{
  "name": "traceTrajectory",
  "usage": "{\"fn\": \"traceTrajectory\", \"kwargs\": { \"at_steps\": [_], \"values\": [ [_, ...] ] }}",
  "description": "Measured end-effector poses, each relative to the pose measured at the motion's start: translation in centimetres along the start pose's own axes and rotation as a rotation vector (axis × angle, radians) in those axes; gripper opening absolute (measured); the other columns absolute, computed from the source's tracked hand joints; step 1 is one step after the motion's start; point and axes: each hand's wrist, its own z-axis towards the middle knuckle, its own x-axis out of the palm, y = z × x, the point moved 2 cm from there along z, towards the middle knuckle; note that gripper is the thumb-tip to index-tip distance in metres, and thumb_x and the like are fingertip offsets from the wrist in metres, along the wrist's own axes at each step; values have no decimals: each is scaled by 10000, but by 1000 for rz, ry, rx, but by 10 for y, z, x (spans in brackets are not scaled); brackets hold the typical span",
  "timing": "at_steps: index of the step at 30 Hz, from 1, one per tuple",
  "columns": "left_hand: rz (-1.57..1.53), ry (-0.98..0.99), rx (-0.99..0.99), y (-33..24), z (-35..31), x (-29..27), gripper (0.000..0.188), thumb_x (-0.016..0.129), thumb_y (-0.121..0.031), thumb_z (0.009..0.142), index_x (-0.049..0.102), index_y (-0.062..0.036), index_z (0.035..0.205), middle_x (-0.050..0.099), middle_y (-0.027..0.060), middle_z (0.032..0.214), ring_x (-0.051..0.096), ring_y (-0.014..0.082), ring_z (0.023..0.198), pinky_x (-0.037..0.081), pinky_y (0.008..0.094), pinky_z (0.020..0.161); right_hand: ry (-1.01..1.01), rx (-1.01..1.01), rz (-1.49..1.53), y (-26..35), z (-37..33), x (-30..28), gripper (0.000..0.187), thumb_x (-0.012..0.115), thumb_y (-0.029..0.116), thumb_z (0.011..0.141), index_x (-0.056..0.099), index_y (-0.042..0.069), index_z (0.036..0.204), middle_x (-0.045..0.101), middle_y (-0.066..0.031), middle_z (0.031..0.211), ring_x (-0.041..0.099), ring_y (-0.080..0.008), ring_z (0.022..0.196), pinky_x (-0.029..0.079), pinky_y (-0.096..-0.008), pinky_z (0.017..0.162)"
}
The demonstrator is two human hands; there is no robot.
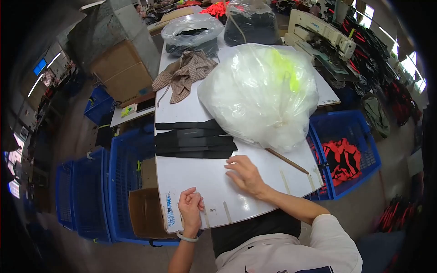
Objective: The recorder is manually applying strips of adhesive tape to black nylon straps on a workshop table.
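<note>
Several black fabric strips [195,142] lie side by side across the left of the white table [255,200]. My right hand [246,176] hovers just below their right end, its fingers apart and nothing in them. Near the front left edge is my left hand [190,210], with a pale bangle at the wrist. Its fingers are loosely curled in, and no object shows in them. A large clear plastic bag [259,95] of white fluffy filling, with a bright yellow patch, bulges over the table beyond my right hand. It covers the far right ends of some strips.
A wooden stick [287,161] pokes out from under the bag. A checked cloth [184,76] and a bag of dark pieces [191,38] lie farther back. Blue crates [357,182] flank the table, the right one holding red and black pieces. A sewing machine [323,34] stands back right.
</note>
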Motion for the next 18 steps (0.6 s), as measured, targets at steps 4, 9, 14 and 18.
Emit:
{"fn": "traceTrajectory", "kwargs": {
  "at_steps": [4,9,14,18],
  "values": [
    [111,150,1,10,6,23,224,602,-24,913,531,32,1118,578,37,760,500,63,575,415,187,519,-237,-1,-204,-29,22,-83,204,718,-21,714,643,21,900,622,-115,955,597,-309,937,484,-398,801],
    [299,401,104,8,-1,113,279,616,-43,902,564,12,1171,609,31,821,545,70,649,435,191,545,-100,-3,-523,-80,29,-153,99,689,49,757,655,33,849,627,-68,908,570,-259,890,453,-370,786],
    [738,684,687,-19,35,208,427,656,-52,845,544,-27,1256,532,165,1284,656,224,864,530,305,656,-17,26,-598,-99,51,-149,178,691,86,771,683,74,948,662,-35,989,582,-241,920,450,-359,785],
    [798,616,680,-11,63,236,434,663,-51,837,539,-22,1252,478,181,1358,663,283,880,540,361,711,-149,-28,-614,-108,67,-151,241,691,89,761,685,92,1002,665,-29,1009,575,-246,912,437,-376,780]
  ]
}}
